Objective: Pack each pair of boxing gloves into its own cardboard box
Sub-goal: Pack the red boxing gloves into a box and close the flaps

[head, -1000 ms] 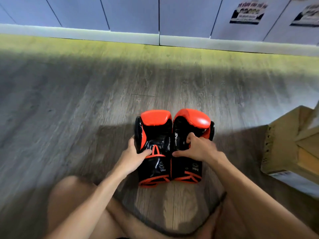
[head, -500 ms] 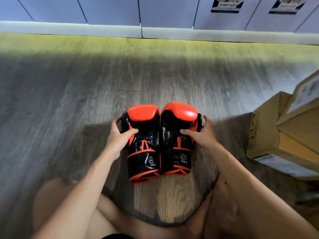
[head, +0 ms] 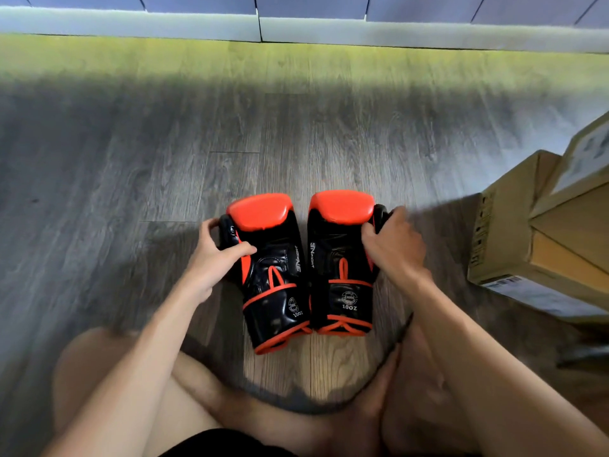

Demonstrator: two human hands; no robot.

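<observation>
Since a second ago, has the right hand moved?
Yes: the right hand moved right, toward the cardboard box, onto the outer edge of the right glove.

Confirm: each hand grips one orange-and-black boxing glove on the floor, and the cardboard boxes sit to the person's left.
Wrong on one point: the head view shows the cardboard boxes at the person's right. The left hand does grip the left glove and the right hand the right glove, both on the floor.

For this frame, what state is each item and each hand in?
Left glove: flat on the floor, unboxed, gripped at its outer edge.
Right glove: flat beside it, unboxed, gripped likewise.
Left hand: grips left glove.
Right hand: grips right glove.
Cardboard boxes: stacked at right; open or closed, cannot tell.
</observation>
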